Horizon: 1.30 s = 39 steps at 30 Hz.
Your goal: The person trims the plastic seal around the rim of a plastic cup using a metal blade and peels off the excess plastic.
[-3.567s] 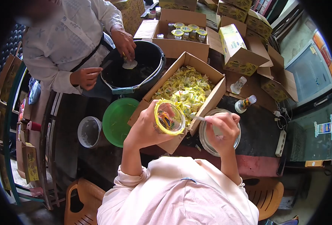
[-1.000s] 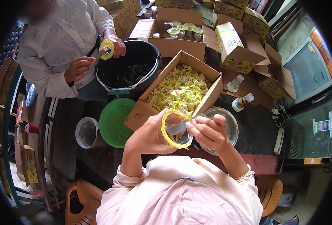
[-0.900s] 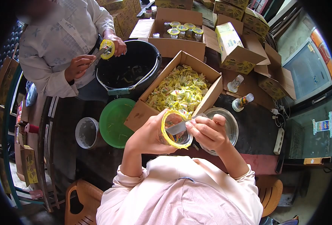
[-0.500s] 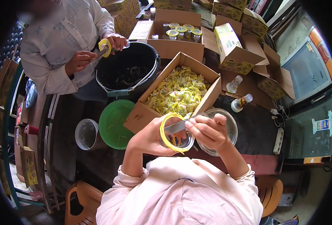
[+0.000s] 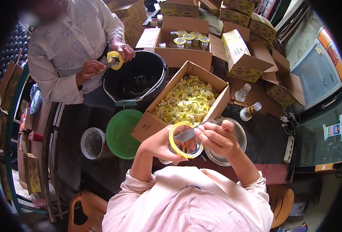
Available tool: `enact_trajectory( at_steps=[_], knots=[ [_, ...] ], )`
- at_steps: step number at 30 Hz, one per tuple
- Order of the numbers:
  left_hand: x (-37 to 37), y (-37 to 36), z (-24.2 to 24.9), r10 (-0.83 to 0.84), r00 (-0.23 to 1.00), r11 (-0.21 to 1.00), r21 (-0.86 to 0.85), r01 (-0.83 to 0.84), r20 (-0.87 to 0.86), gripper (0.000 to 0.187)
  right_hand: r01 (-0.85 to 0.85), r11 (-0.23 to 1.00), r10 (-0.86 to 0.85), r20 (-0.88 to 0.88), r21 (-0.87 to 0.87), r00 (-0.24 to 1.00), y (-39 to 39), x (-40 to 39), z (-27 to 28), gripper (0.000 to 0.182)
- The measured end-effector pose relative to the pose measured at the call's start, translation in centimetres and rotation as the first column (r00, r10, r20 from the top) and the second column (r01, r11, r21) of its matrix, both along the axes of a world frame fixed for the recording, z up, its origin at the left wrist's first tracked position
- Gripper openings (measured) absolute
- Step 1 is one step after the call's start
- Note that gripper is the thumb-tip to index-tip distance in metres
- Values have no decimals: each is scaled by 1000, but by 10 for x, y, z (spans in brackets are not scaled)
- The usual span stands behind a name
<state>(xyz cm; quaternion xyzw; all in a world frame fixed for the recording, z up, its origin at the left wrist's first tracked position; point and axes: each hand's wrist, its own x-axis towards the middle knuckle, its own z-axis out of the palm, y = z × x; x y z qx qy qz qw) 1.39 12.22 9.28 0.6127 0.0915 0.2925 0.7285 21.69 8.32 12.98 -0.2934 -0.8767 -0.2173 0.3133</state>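
Observation:
My left hand is wrapped round a clear plastic cup tilted with its mouth toward me. A yellow band, ragged at the lower end, runs round the cup's rim. In my right hand is a knife, gripped between thumb and fingers. Its broad, flat blade lies across the cup's mouth near the rim. Colored print shows through the cup's wall. Just beyond both hands stands a cardboard box full of yellow plastic scraps. Behind my right hand sits a round, clear container, partly covered.
Left of the box are a black bucket, a green basin and a whitish pail. Across the table, a co-worker holds a yellow-rimmed cup and a blade. Two cup stacks stand at right; a carton holds more cups.
The whole view has shifted slightly, so things sit lower and further right. My hands keep the cup and knife in nearly the same pose. The co-worker's cup is slightly lower.

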Motion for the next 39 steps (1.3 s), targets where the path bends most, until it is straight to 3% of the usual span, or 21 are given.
enact_trajectory(
  at_steps=[4, 7, 14, 20, 24, 31, 34, 38, 39],
  knots=[
    [3, -4, -4, -89, 994, 983, -152, 98, 66, 54, -24, 1000, 25, -24, 13, 999, 2, 0, -5, 15],
    [3, 0, -15, -237, 959, 941, -210, 267, 158, 54, -40, 999, 41, -31, 19, 999, 1, -1, -4, 15],
    [14, 1, -23, -400, 859, 856, -203, 475, 320, 50, -67, 997, 69, -44, 38, 997, -1, 2, -7, 14],
    [22, 5, -35, -517, 721, 695, -266, 668, 461, 58, -69, 997, 70, -26, 42, 997, 0, 5, -5, 13],
    [31, 6, -43, -555, 582, 489, -333, 806, 594, 64, -88, 995, 91, -58, 54, 994, 4, 6, -7, 13],
    [66, 0, -43, -555, 107, 165, -17, 986, 825, 57, -85, 995, 89, -85, 54, 992, 6, 7, -8, 13],
    [81, -2, -40, -509, -142, -66, 125, 990, 849, 54, -75, 997, 78, -116, 27, 990, 7, 6, -8, 13],
    [83, -6, -40, -384, -244, -272, 144, 952, 891, 52, -65, 998, 65, -179, 6, 982, 10, 6, -15, 13],
    [83, -5, -42, -416, -172, -200, 94, 975, 893, 54, -56, 998, 56, -180, 9, 982, 10, 6, -14, 13]
  ],
)
